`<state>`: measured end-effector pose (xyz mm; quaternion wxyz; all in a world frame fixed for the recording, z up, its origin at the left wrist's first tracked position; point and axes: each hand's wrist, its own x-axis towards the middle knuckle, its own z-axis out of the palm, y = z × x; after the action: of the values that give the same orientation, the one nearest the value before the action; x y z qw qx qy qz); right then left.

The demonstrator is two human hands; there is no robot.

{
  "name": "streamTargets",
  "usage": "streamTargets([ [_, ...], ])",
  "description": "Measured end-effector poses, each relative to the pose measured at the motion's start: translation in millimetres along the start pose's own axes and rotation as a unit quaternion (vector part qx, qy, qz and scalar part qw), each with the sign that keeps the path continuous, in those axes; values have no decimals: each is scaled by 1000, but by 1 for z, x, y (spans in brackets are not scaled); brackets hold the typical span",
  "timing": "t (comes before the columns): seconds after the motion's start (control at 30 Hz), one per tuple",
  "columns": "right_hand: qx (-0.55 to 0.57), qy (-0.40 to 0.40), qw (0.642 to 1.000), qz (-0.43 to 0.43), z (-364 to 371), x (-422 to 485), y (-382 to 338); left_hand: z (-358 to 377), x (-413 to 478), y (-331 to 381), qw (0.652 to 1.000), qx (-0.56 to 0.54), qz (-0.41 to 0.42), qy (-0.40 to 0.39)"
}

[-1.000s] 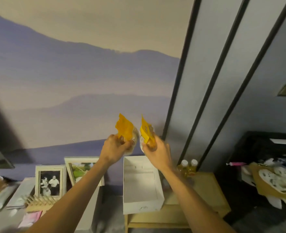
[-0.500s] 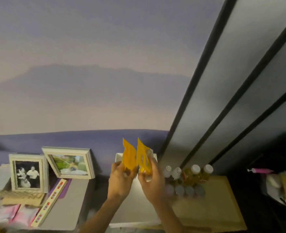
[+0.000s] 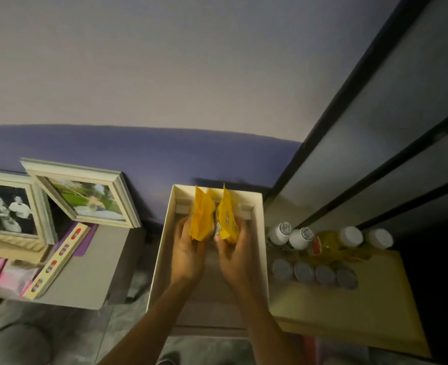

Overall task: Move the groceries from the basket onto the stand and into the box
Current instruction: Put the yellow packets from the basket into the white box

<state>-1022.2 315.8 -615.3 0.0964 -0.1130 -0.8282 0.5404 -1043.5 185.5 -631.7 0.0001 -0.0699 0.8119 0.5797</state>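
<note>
Inside the open white box (image 3: 259, 233), the left hand (image 3: 188, 255) is clamped around a yellow packet (image 3: 201, 219), held upright. Just beside it, the right hand (image 3: 237, 255) grips a second yellow packet (image 3: 227, 218), also upright. Bottles (image 3: 300, 237) and cans (image 3: 314, 273) stand on the wooden stand (image 3: 362, 312) to the right.
</note>
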Motion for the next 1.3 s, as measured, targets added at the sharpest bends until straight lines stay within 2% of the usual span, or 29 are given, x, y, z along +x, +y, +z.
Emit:
streamTargets([
  [0.13, -30, 43, 998, -26, 3, 0, 0, 1, -3, -7, 997, 61, -30, 35],
  [0.23, -71, 88, 993, -17, 5, 1, 4, 0, 0, 6, 996, 60, -48, 51],
  [0.37, -96, 68, 993, 27, 9, -1, 5, 2, -1, 2, 989, 148, -16, 5],
  [0.43, -105, 44, 993, 20, 8, -2, 1, -3, -3, 9, 991, 132, -15, -13],
  [0.57, -115, 33, 993, 11, -9, -2, -25, -27, 0, 38, 992, 111, 49, -40],
  [0.7, -96, 26, 995, -8, -44, 0, -86, -78, 4, 92, 986, 119, 93, -69],
  [0.83, -163, -35, 985, -36, -88, 17, -163, -138, 16, 161, 972, 174, 134, -81],
  [0.97, -225, -52, 971, -64, -123, 27, -256, -193, 25, 234, 949, 241, 189, -82],
  [1.13, -308, -64, 945, -94, -163, 18, -361, -258, 13, 318, 924, 292, 240, -50],
  [1.3, -359, -61, 922, -129, -183, -4, -426, -319, -16, 371, 896, 358, 262, 22],
])
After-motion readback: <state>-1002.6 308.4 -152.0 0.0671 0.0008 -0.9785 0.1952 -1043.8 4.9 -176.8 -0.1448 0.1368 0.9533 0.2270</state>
